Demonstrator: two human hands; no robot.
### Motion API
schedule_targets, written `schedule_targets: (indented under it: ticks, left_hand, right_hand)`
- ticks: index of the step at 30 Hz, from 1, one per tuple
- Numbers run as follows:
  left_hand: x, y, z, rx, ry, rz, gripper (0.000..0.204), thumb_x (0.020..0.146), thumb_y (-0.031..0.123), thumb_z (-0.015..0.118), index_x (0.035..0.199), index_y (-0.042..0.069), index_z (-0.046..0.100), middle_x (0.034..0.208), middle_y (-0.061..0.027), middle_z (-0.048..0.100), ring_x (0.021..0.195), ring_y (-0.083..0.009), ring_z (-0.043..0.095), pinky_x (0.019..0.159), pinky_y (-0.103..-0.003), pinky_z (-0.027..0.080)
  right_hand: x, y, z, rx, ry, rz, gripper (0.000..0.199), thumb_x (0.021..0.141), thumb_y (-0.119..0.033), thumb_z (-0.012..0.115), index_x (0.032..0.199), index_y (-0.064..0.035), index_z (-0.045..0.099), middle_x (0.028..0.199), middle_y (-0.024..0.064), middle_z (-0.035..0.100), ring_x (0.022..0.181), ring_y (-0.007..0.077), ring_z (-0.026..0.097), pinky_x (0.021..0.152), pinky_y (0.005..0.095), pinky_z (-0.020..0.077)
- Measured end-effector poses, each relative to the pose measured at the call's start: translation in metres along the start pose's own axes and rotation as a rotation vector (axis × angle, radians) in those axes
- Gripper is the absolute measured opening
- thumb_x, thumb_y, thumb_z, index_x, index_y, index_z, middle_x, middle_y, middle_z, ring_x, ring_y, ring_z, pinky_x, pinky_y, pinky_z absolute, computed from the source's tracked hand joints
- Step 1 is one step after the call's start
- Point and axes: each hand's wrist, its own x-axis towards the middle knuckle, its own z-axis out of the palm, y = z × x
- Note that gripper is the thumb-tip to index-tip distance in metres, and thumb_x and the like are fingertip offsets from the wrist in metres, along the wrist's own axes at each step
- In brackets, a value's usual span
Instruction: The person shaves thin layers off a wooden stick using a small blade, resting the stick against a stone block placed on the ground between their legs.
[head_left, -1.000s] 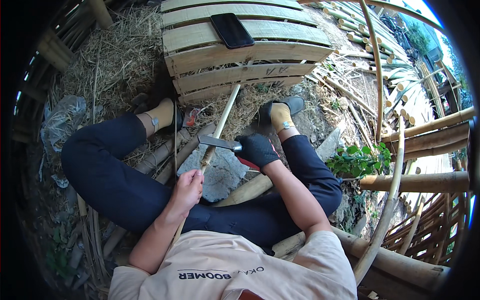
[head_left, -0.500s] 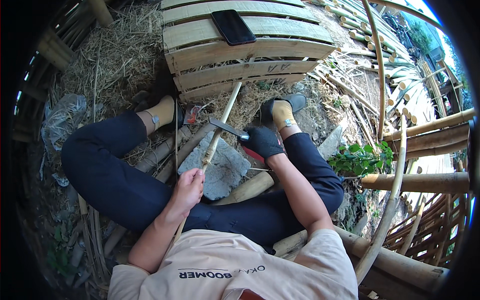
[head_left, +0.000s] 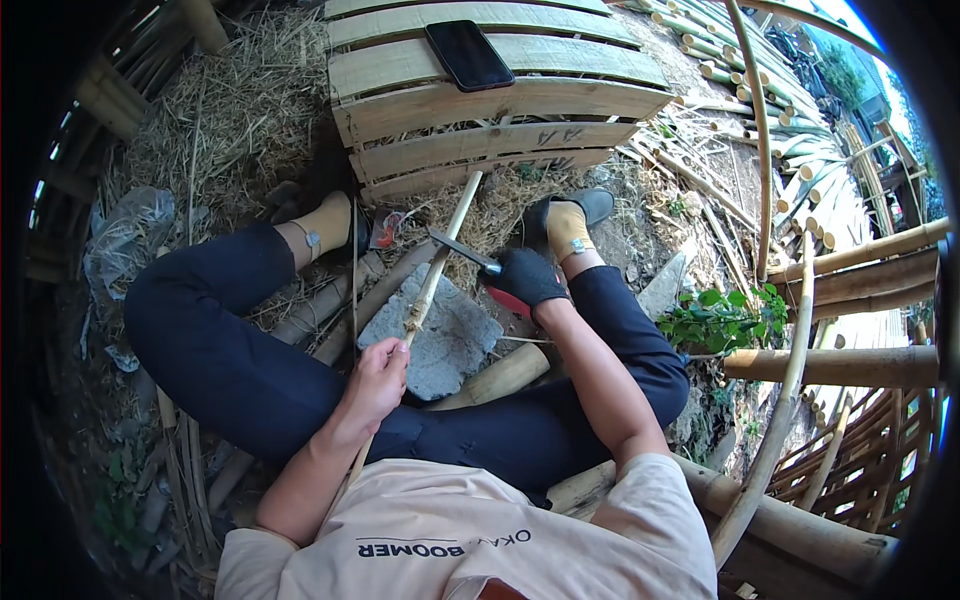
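Stick, pale and slender, slants between the person's legs, its far end up by the slatted wooden crate and its near part passing the left hand toward the lap. The bare left hand is closed round it, fingers curled and thumb along the top, just nearer than a rough, frayed patch. The right hand, in a black and red glove, is closed in a fist on the near end of a flat metal blade, which points to the far left and crosses over the stick beyond the patch; whether the two touch, I cannot tell. A grey stone lies below the stick, with a thick bamboo piece just nearer and to the right. On the crate lies a dark phone, screen up. A small red and white packet rests left of the stick, beside the left foot. Dry straw spreads at far left, near crumpled clear plastic; a leafy green plant grows at right, and cut bamboo poles lie stacked at far right.
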Motion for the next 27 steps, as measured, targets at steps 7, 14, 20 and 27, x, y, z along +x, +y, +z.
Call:
schedule_targets:
  ticks: [7,14,20,27]
  left_hand:
    - [0.004,-0.007,-0.002,0.021,0.076,0.045,0.029,0.105,0.02,0.046,0.08,0.006,0.053,0.056,0.0047,0.039,0.048,-0.0054,0.037,0.044,-0.026,0.03]
    - [0.009,-0.02,-0.002,0.484,0.279,0.335,0.029,0.104,0.02,0.049,0.082,0.003,0.054,0.058,0.0027,0.043,0.05,-0.0056,0.037,0.045,-0.028,0.029]
    - [0.004,-0.007,0.004,0.464,0.248,0.304,0.026,0.103,0.016,0.05,0.083,0.001,0.056,0.058,0.0015,0.044,0.051,-0.0064,0.037,0.045,-0.029,0.029]
    - [0.005,-0.014,-0.001,0.605,0.323,0.406,0.024,0.102,0.015,0.051,0.085,-0.002,0.057,0.058,-0.0047,0.048,0.051,-0.0111,0.042,0.048,-0.034,0.034]
  right_hand:
    - [-0.02,-0.035,0.015,0.027,-0.133,-0.132,0.03,0.08,-0.038,0.068,0.092,-0.012,0.075,0.087,0.0192,0.071,0.085,0.0382,0.069,0.081,0.0462,0.0544]
    - [0.013,-0.002,0.018,-0.108,-0.063,-0.008,0.028,0.08,-0.034,0.066,0.089,-0.0104,0.075,0.087,0.0202,0.071,0.084,0.0383,0.069,0.08,0.0463,0.0548]
    - [-0.01,-0.015,0.002,0.012,-0.105,-0.016,0.027,0.081,-0.034,0.067,0.094,-0.0117,0.075,0.09,0.02,0.071,0.088,0.0381,0.069,0.083,0.0456,0.0539]
    - [-0.02,-0.036,0.016,-0.026,-0.247,-0.099,0.031,0.079,-0.037,0.067,0.094,-0.0112,0.076,0.091,0.0193,0.072,0.089,0.0369,0.069,0.085,0.0449,0.0542]
